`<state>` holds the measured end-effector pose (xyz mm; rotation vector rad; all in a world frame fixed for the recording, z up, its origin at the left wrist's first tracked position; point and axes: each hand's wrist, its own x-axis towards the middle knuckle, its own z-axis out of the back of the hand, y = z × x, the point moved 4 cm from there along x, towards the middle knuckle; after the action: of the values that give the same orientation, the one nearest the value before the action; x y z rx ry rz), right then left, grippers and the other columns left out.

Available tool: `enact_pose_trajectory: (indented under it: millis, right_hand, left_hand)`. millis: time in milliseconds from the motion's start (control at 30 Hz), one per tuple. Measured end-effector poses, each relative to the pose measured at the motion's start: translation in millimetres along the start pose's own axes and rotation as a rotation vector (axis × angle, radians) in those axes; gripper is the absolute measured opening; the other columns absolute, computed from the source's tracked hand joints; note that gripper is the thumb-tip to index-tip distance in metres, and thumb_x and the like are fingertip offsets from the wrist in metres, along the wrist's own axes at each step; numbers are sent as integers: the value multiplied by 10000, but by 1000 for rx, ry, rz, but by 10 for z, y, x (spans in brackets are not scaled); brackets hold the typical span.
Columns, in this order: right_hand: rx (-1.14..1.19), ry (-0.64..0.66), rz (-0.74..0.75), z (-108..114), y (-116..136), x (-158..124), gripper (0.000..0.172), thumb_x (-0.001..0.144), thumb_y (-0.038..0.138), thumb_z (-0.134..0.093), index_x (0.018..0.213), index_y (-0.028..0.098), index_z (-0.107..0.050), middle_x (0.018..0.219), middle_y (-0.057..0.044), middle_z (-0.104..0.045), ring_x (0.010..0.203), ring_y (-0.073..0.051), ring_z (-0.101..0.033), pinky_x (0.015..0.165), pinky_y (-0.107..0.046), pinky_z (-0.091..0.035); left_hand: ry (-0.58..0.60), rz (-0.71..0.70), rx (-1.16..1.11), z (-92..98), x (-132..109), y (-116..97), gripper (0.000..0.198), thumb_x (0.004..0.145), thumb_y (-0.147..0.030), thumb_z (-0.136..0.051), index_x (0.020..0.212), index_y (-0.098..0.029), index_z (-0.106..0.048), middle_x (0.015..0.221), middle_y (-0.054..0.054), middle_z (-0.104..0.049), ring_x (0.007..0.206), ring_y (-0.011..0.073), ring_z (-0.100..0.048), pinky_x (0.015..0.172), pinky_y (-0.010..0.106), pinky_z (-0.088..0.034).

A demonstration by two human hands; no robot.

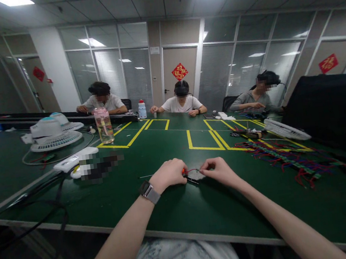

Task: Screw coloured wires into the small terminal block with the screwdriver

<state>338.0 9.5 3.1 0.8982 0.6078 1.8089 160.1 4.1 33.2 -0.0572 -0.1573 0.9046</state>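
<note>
My left hand [170, 174] is closed low over the green table, its fingers curled round something mostly hidden. A small orange piece [184, 171] shows at its fingertips, and a thin black piece [193, 181] sticks out below them. From there a short red wire [192, 170] runs to my right hand [218, 171], where thumb and forefinger pinch its end. Under the wire lies a small greyish-white patch [200, 175], too blurred to name. A thin pale rod [145, 176] points out to the left of my left hand.
Many wired green circuit strips [292, 160] lie at the right, near a white fan grille [287, 128]. White fan parts [54, 134], a pink-lidded bottle [104, 128] and a power strip [76, 159] stand left. Yellow tape [207, 147] marks the table. Three people sit across.
</note>
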Motion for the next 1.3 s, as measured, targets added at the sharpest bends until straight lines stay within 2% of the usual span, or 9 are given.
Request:
enact_pose_trajectory:
  millis: [133, 367, 500, 633, 733, 833, 933, 1133, 1300]
  right_hand:
    - [214, 4, -172, 16, -146, 41, 131, 631, 259, -655, 582, 139, -639, 607, -42, -668, 589, -143, -583, 592, -251, -435]
    - [349, -33, -294, 9, -190, 26, 117, 608, 243, -664, 558, 139, -645, 559, -18, -645, 549, -116, -551, 584, -237, -417]
    - [353, -33, -232, 0, -99, 3, 113, 615, 243, -668, 569, 141, -650, 597, -31, -667, 596, -131, -589, 637, -252, -448]
    - [342, -15, -142, -74, 29, -32, 134, 633, 268, -680, 591, 148, -636, 653, -47, -690, 648, -154, -624, 682, -276, -473]
    - [276, -16, -82, -132, 85, -55, 149, 657, 289, -678, 615, 153, -633, 675, -51, -696, 656, -166, -630, 682, -288, -482]
    - [141, -23, -38, -155, 99, -71, 144, 680, 290, -670, 638, 153, -654, 703, -58, -704, 694, -183, -641, 703, -296, -484]
    - [49, -28, -17, -153, 105, -79, 131, 699, 281, -656, 655, 158, -666, 727, -57, -712, 724, -194, -652, 717, -299, -483]
    - [-86, -11, 40, -153, 204, -128, 91, 716, 224, -623, 662, 170, -672, 749, -45, -721, 742, -190, -662, 740, -293, -473]
    - [-202, 32, 135, 30, 248, -468, 76, 718, 206, -608, 661, 199, -656, 767, -33, -721, 787, -193, -649, 763, -302, -467]
  left_hand:
    - [-36, -8, -4, -8, 7, -21, 308, 739, -358, -615, 1024, -256, -672, 1015, 45, -677, 909, 214, -633, 703, 261, -467]
    - [-110, 0, 32, -135, 80, -71, 373, 788, -529, -545, 963, -223, -668, 961, 73, -663, 854, 231, -637, 667, 280, -465]
    - [-154, 54, -45, -105, 86, 0, 620, 756, -730, -411, 1038, -238, -660, 1019, 88, -656, 880, 260, -636, 692, 308, -461]
    - [-252, 246, -154, 75, 34, 182, 731, 797, -758, -205, 993, -244, -687, 1023, 94, -656, 873, 257, -635, 717, 320, -441]
    - [-502, 474, -188, 285, -70, 360, 734, 855, -688, -123, 914, -227, -691, 946, 95, -661, 811, 241, -631, 677, 307, -419]
    - [-664, 559, -244, 421, -150, 475, 638, 907, -595, -157, 903, -232, -682, 946, 76, -670, 807, 220, -622, 655, 283, -398]
    - [-699, 595, -288, 456, -174, 527, 544, 922, -528, -230, 871, -226, -680, 944, 66, -676, 800, 208, -613, 645, 273, -383]
    - [-694, 520, -324, 421, -153, 476, 485, 918, -494, -288, 856, -212, -678, 925, 61, -679, 787, 196, -608, 632, 269, -376]
    - [-678, 513, -377, 426, -154, 463, 461, 910, -478, -316, 837, -207, -681, 890, 56, -690, 784, 196, -616, 630, 270, -388]
